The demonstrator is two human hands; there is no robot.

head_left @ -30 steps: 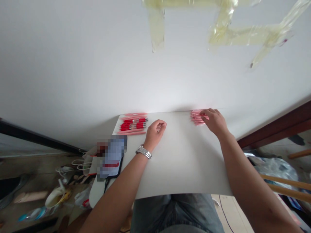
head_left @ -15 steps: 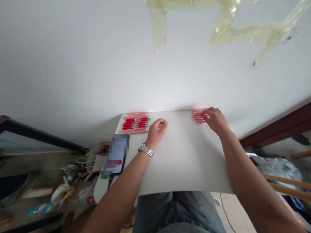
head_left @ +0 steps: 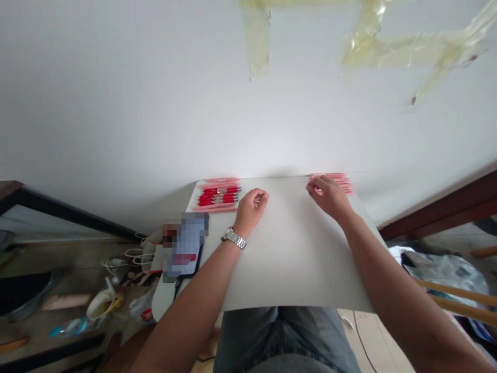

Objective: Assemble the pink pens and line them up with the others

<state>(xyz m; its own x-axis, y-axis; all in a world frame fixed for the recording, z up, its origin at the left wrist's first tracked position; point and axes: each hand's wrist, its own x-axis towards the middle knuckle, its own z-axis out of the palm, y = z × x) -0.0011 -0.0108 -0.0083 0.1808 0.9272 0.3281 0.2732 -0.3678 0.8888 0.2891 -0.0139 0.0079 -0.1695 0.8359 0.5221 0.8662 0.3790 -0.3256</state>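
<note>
My left hand [head_left: 251, 207], with a metal watch [head_left: 234, 238] at the wrist, is loosely curled above the white table [head_left: 287, 259], fingertips together and no object showing in it. To its left, several red click pens [head_left: 219, 198] lie side by side, with pale pink pens [head_left: 215, 209] in front of and behind them. On the right, my right hand [head_left: 328, 196] hovers at the near-left side of a pile of pink pens [head_left: 341, 181] and partly covers it. Its fingers are bent with the tips pinched; whether something thin is between them is hidden.
A phone [head_left: 188, 246], partly blurred out, lies on the table's left side with a cable. The wall [head_left: 155, 103] rises behind the table, with yellowed tape [head_left: 258, 46] on it. A bucket [head_left: 101, 303] stands on the floor at left; plastic bags [head_left: 446, 272] lie at right.
My right hand has shifted left and slightly toward me, uncovering the right end of the pink pens. My left hand has stayed nearly still. The view has shifted slightly.
</note>
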